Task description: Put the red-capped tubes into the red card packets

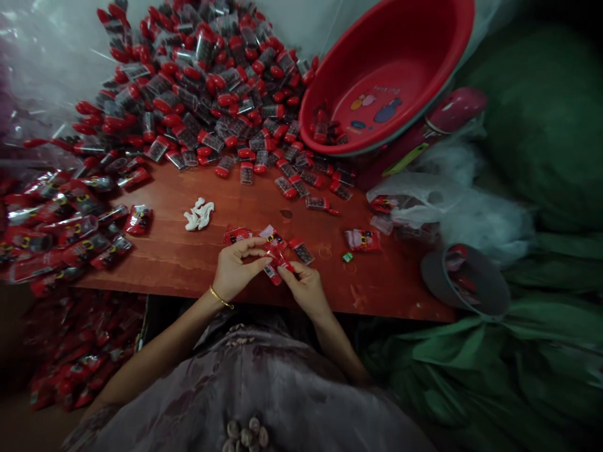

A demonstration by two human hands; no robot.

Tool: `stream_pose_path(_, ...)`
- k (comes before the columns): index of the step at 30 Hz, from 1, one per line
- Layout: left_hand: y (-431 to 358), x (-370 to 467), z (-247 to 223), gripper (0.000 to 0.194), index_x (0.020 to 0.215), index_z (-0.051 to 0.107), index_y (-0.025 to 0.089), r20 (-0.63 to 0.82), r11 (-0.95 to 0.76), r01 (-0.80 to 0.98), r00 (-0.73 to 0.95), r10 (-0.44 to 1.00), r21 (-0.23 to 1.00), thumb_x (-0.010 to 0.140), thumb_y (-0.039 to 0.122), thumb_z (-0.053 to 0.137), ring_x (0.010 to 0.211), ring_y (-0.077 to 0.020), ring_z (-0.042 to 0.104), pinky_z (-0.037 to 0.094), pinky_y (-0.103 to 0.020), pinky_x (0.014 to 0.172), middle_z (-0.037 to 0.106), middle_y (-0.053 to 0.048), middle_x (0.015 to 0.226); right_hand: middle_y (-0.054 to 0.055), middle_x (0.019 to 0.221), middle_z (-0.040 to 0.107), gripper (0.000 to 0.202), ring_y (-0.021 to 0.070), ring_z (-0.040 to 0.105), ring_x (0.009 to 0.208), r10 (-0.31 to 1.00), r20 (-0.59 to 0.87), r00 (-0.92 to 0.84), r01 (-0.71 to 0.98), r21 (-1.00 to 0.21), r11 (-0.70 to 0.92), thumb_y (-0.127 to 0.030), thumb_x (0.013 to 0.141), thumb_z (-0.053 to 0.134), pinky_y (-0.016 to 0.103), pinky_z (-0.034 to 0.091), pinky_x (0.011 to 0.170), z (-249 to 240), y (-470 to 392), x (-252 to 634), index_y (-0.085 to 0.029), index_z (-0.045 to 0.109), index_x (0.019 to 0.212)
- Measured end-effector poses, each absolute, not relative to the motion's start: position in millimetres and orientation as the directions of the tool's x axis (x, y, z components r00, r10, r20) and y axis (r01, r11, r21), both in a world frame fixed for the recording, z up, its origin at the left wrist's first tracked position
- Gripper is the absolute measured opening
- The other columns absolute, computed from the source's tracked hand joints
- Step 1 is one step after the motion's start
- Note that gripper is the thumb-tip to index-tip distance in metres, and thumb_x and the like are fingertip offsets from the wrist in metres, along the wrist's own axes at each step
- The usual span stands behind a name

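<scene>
My left hand, with a gold bracelet at the wrist, and my right hand meet near the table's front edge. Between them, a small red printed wrapper is pinched by the fingers of both. Just beyond my fingers lie more red printed wrappers. A clear tube with a red cap and dark contents rests on the table beyond my right hand. Fingers partly cover the wrapper, so I cannot tell whether anything is inside it.
A big pile of red-capped tubes covers the back. Wrapped packs are heaped at left, near a crumpled white piece. A red basin leans at back right. A grey bucket and plastic bags stand right.
</scene>
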State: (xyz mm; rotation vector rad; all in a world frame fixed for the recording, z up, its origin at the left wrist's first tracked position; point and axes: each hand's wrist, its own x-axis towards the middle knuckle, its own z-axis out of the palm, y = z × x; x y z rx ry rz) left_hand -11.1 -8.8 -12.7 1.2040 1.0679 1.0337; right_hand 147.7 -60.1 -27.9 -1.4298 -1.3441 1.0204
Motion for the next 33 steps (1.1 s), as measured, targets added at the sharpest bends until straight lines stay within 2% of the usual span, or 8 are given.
stream_pose_path(5, -9.5, -13.2, -3.5, 0.036, 0.091, 0.068, 0.014, -0.109, 0.100, 0.055, 0.223, 0.969, 0.994, 0.059, 0.027, 0.077, 0.059, -0.0113, 0.061, 0.049, -0.023, 0.063, 0.067, -0.001, 0.063, -0.003, 0.061, 0.059, 0.028, 0.0105, 0.051, 0.056, 0.977, -0.015, 0.213, 0.144, -0.988, -0.046, -0.041, 0.082, 0.055, 0.022, 0.042, 0.058, -25.9, -55.1, 149.1, -0.018, 0.062, 0.067)
stream_pose_path(11, -6.8, -13.5, -2.8, 0.042, 0.091, 0.066, 0.014, -0.193, 0.225, -0.121, 0.233, 0.953, 0.967, 0.059, 0.039, 0.076, 0.052, -0.0091, 0.054, 0.045, -0.021, 0.055, 0.061, 0.002, 0.057, -0.003, 0.058, 0.053, 0.032, 0.0098, 0.044, 0.054, 0.966, 0.005, 0.260, 0.160, -0.986, -0.038, -0.044, 0.084, 0.051, 0.022, 0.040, 0.055, -29.2, -53.1, 144.2, -0.018, 0.057, 0.067)
stream_pose_path(15, -3.8, -20.8, -3.9, 0.045, 0.093, 0.066, 0.013, -0.219, 0.243, -0.072, 0.245, 0.945, 0.967, 0.070, 0.051, 0.064, 0.048, -0.0105, 0.051, 0.044, -0.023, 0.051, 0.059, 0.002, 0.055, -0.003, 0.058, 0.049, 0.033, 0.0098, 0.044, 0.055, 0.992, 0.090, 0.084, 0.302, -0.951, 0.061, -0.043, 0.085, 0.049, 0.022, 0.037, 0.055, -23.8, -46.1, 151.0, -0.018, 0.055, 0.064)
stream_pose_path(17, 0.2, -24.9, -1.0, 0.040, 0.092, 0.067, 0.014, -0.139, 0.125, 0.072, 0.257, 0.956, 0.990, 0.071, 0.048, 0.064, 0.052, -0.0107, 0.051, 0.041, -0.022, 0.052, 0.060, 0.001, 0.058, -0.004, 0.057, 0.047, 0.033, 0.0095, 0.043, 0.055, 0.987, 0.129, -0.099, 0.389, -0.908, 0.158, -0.042, 0.085, 0.051, 0.022, 0.036, 0.055, -17.2, -38.0, 155.8, -0.018, 0.054, 0.062)
stream_pose_path(20, 8.3, -28.0, 6.2, 0.023, 0.070, 0.069, 0.015, -0.068, -0.087, 0.289, 0.489, 0.870, 0.953, 0.067, 0.039, 0.069, 0.054, -0.0098, 0.048, 0.034, -0.020, 0.051, 0.058, 0.002, 0.057, -0.004, 0.056, 0.048, 0.032, 0.0092, 0.043, 0.055, 0.942, 0.126, -0.311, 0.442, -0.858, 0.261, -0.039, 0.084, 0.053, 0.022, 0.035, 0.056, -7.5, -23.3, 159.6, -0.018, 0.055, 0.061)
stream_pose_path(23, 14.0, -26.2, 9.6, 0.030, 0.048, 0.060, 0.016, -0.109, -0.110, 0.359, 0.537, 0.836, 0.927, 0.067, 0.037, 0.068, 0.045, -0.0077, 0.039, 0.028, -0.021, 0.046, 0.046, 0.005, 0.043, -0.001, 0.065, 0.056, 0.030, 0.0113, 0.050, 0.062, 0.969, 0.140, -0.204, 0.403, -0.890, 0.214, -0.043, 0.086, 0.049, 0.023, 0.041, 0.061, -3.9, -15.3, 157.4, -0.019, 0.060, 0.072)
stream_pose_path(27, 11.7, -17.0, 1.1, 0.026, 0.060, 0.068, 0.015, -0.133, 0.099, 0.137, 0.265, 0.955, 0.986, 0.069, 0.040, 0.067, 0.053, -0.0103, 0.048, 0.038, -0.022, 0.054, 0.058, 0.002, 0.054, 0.003, 0.087, 0.064, 0.037, 0.0152, 0.058, 0.074, 0.998, 0.050, -0.025, 0.166, -0.985, 0.053, -0.051, 0.085, 0.045, 0.027, 0.048, 0.067, -12.6, -24.5, 144.5, -0.021, 0.061, 0.098)
stream_pose_path(33, -3.7, -1.4, -10.9, 0.036, 0.072, 0.072, 0.014, -0.292, 0.312, -0.217, 0.118, 0.949, 0.925, 0.057, 0.047, 0.076, 0.062, -0.0117, 0.055, 0.046, -0.025, 0.063, 0.068, -0.001, 0.067, -0.002, 0.065, 0.056, 0.032, 0.0116, 0.051, 0.059, 0.993, -0.047, 0.107, 0.038, -0.998, -0.052, -0.048, 0.083, 0.052, 0.024, 0.047, 0.059, -32.1, -41.6, 122.0, -0.019, 0.060, 0.072)
